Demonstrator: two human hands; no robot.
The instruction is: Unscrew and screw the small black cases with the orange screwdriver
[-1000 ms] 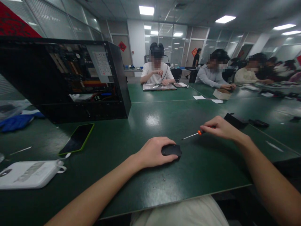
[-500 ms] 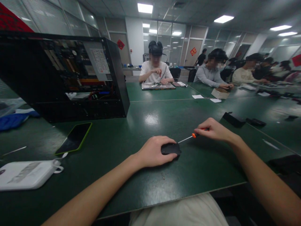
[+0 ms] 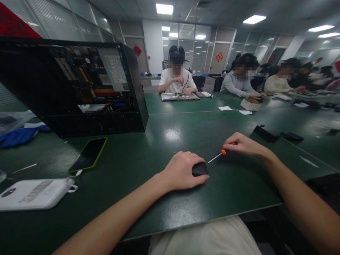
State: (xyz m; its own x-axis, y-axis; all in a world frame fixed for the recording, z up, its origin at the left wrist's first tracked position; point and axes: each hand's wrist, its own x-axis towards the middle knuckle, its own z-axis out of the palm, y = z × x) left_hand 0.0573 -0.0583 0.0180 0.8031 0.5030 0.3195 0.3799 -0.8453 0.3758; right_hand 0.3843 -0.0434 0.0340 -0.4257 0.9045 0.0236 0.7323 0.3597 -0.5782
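My left hand (image 3: pixel 183 170) is wrapped around a small black computer mouse (image 3: pixel 199 169) on the green table, fingers along its far side and thumb along its near side. Part of the mouse is hidden under the palm. My right hand (image 3: pixel 241 144) grips the handle of a screwdriver (image 3: pixel 214 158) with an orange collar and a thin metal shaft. The shaft slants down to the left, its tip at the right end of the mouse. Whether the tip sits in a screw or a seam cannot be made out.
An opened black computer case (image 3: pixel 132 88) stands at the left. Before it lie a green-edged phone (image 3: pixel 89 154) and a white power bank (image 3: pixel 37 194). Blue gloves (image 3: pixel 20 137) are at the far left. Black parts (image 3: pixel 265 134) lie on the right. A person (image 3: pixel 176 79) works opposite.
My left hand and the mouse have shifted slightly right, and less of the mouse shows. The screwdriver has moved a little right with my right hand, its tip still at the mouse's end.
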